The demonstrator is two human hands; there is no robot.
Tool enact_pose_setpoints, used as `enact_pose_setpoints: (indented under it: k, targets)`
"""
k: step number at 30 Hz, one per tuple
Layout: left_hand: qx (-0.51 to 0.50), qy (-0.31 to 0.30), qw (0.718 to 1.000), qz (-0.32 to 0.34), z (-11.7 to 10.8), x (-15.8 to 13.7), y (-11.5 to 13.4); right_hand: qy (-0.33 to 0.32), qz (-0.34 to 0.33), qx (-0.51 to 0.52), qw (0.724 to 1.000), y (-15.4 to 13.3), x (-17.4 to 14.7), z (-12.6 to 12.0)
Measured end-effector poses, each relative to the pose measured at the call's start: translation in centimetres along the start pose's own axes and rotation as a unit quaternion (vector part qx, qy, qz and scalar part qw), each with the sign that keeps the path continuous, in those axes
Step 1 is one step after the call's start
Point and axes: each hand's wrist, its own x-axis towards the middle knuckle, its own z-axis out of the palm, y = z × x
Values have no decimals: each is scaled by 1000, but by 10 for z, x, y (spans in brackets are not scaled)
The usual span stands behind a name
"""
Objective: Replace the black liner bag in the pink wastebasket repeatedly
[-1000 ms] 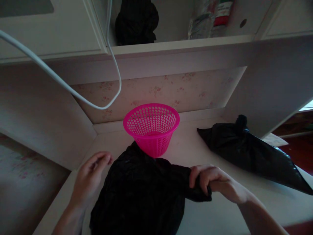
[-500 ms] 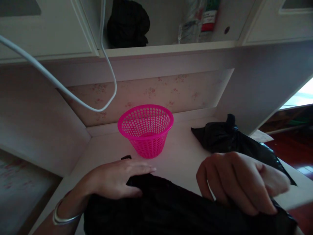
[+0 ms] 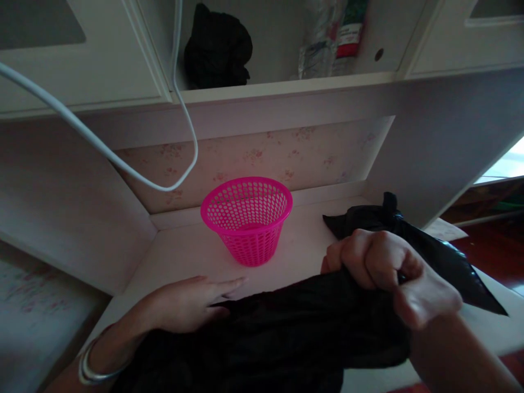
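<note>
A black bag (image 3: 262, 338), dark and crumpled, stretches across the front of the view, its lower part cut off by the frame. My right hand (image 3: 376, 262) is closed in a fist around the bag's upper right part. At the bag's left edge, my left hand (image 3: 192, 303) lies against it with fingers stretched out and the thumb apart. A silver bangle circles the left wrist. Just beyond the bag, a pink plastic basket (image 3: 251, 245) with a perforated wall stands upright on the white desk (image 3: 180, 256).
A knotted black plastic bag (image 3: 434, 248) lies on the desk at right, behind my right hand. A white cable (image 3: 88, 134) hangs across the upper left. The shelf above holds a black bundle (image 3: 219, 49) and clear plastic bottles (image 3: 317, 54). Side panels border the desk.
My right hand has moved left and turned, pulling the black bag's right end up and inward. My left hand has shifted slightly left along the bag. The view has tilted a little.
</note>
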Motion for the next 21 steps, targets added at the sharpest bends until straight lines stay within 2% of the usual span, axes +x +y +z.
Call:
enact_pose_setpoints:
  k: [2,3,4,5,7,9,11,14,16,18,21]
  targets:
    - [-21,-146,989,5,-5,-2,5,45,10,-64,997,-12,-2,0]
    - [-26,-190,981,2,-8,-2,7,51,11,-92,994,-18,-3,-2]
    - [-29,-212,977,-2,-11,-3,8,55,18,-117,991,-23,-4,-4]
    - [-26,-201,979,-3,-14,-3,6,64,21,-136,988,-27,-6,-6]
    - [-8,-119,993,-4,-22,-5,-1,84,31,-186,978,-32,-12,-14]
    - [-4,-1,1000,-23,-32,-9,-12,124,55,-253,958,-33,-20,-23]
    - [-28,107,991,-69,-43,-16,-23,175,97,-271,941,-29,-30,-32]
    - [-68,229,961,-137,-59,-28,-30,229,228,-230,918,-16,-44,-46]
    - [-64,272,946,-161,-66,-34,-29,261,294,-267,880,-8,-51,-54]
    - [-54,296,939,-169,-71,-37,-26,278,327,-327,842,-1,-57,-60]
    - [-65,338,919,-194,-73,-40,-24,264,359,-347,825,3,-64,-64]
